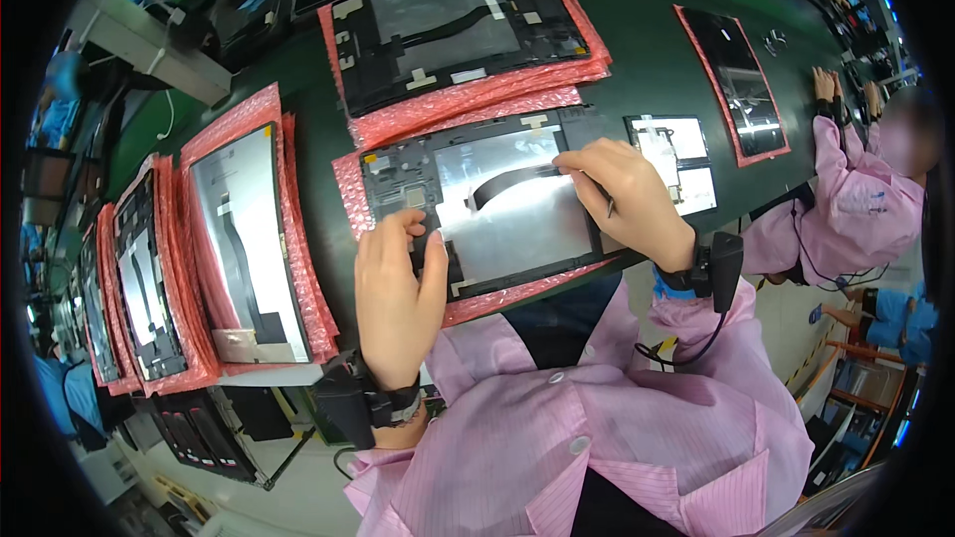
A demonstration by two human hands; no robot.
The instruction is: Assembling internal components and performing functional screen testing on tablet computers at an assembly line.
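No txt, nos., logos or signs legible here, AFAICT.

Factory floor, electronics assembly by look of it. Long green workbench [637,70] carries flat device panels [527,249] with silver backs and black ribbon strips, several more lying on layered pink bubble wrap [308,268]. Wearer dressed in pink striped work coat [497,438]; co-worker [860,199] in similar pink sits farther right along same bench. Other people in blue workwear [907,323] around edges, partly blurred. Pale floor [786,318] bears yellow-and-black marking tape [809,350]; orange-framed rack [863,396] at lower right.
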